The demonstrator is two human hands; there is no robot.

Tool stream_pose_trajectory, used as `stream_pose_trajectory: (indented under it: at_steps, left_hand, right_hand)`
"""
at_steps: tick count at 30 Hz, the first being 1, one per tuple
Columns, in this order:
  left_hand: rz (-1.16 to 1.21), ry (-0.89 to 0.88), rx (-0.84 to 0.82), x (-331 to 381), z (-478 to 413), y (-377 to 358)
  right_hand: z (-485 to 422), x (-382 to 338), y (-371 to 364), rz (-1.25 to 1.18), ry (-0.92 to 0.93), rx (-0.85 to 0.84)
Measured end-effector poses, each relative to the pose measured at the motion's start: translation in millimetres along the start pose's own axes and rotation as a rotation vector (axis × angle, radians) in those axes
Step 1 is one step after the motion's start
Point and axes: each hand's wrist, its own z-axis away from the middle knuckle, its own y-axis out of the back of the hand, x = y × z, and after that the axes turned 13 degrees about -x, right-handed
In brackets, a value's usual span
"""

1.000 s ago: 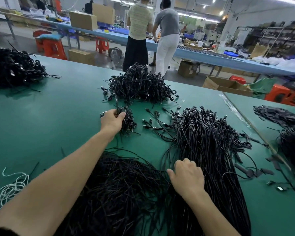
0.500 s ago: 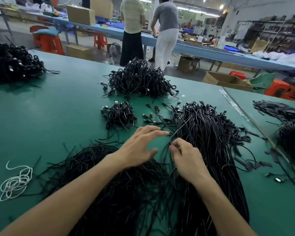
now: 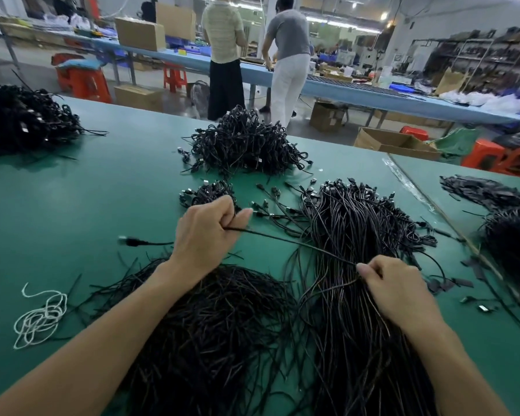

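One thin black cable (image 3: pixel 294 242) is stretched between my hands above the green table (image 3: pixel 81 205). My left hand (image 3: pixel 204 235) grips it with curled fingers, and its plug end (image 3: pixel 129 241) sticks out to the left. My right hand (image 3: pixel 394 283) pinches the same cable over a long bundle of straight black cables (image 3: pixel 357 235). A heap of black ties (image 3: pixel 210 334) lies under my left forearm. A small coiled bunch (image 3: pixel 207 192) sits just beyond my left hand.
A big pile of coiled cables (image 3: pixel 246 145) lies at the table's middle back, another (image 3: pixel 21 118) at far left. A white string (image 3: pixel 39 318) lies near left. More black cables (image 3: pixel 511 223) cover the right table. Two people (image 3: pixel 288 55) stand at a blue bench behind.
My left hand closed on a single cable and drew it leftward out of the bundle, plug end trailing left. My right hand slid back and to the right along that cable.
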Motion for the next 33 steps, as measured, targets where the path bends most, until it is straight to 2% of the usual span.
stream_pose_trajectory:
  at_steps: [1,3,5,8,11,14,16,19,21,23,26,28,30,33]
  left_hand:
    - [-0.079,0.004,-0.112,2.8,1.5,0.8]
    - [-0.161,0.011,-0.319,7.5,4.1,-2.9]
    - [-0.176,0.017,-0.445,14.0,7.3,-8.9]
    - [-0.154,0.015,-0.466,23.3,14.4,-18.2]
    - [-0.114,0.052,-0.436,26.2,21.3,-17.3]
    - [0.004,0.121,-0.481,23.0,25.6,-6.3]
    - [0.148,0.22,-0.599,23.0,28.4,2.2]
    - [0.525,0.331,-0.901,32.2,33.3,10.9]
    - [0.812,0.318,-0.988,43.1,34.0,16.9]
    - [1.092,0.301,-0.897,52.4,31.0,21.8]
    - [1.496,0.289,-0.549,60.2,22.7,19.0]
    - [1.573,0.271,-0.316,59.2,19.0,10.2]
    - [1.414,0.246,-0.212,53.7,20.0,-0.6]
    - [0.657,0.17,-0.275,49.8,29.1,-7.7]
  right_hand:
    - [-0.8,-1.9,0.5,0.086,0.002,-0.067]
    - [-1.2,-12.0,-3.4,0.212,0.138,-0.198]
    - [2.3,-31.9,-9.6,0.128,0.353,-0.286]
    - [8.7,-58.2,-23.3,-0.037,0.568,-0.268]
    - [12.2,-69.6,-32.4,-0.173,0.665,-0.142]
    - [9.9,-67.6,-34.3,-0.446,0.622,0.015]
    - [5.5,-64.0,-31.7,-0.631,0.543,0.089]
    - [-1.7,-63.6,-29.4,-0.748,0.447,0.161]
    - [-2.6,-66.9,-28.9,-0.75,0.422,0.129]
    - [0.2,-70.3,-30.0,-0.689,0.472,0.001]
    - [10.8,-81.0,-32.4,-0.522,0.594,-0.294]
    - [21.1,-89.4,-33.5,-0.433,0.673,-0.416]
    - [28.3,-94.6,-31.8,-0.36,0.729,-0.403]
    - [29.6,-94.1,-25.0,-0.338,0.715,-0.273]
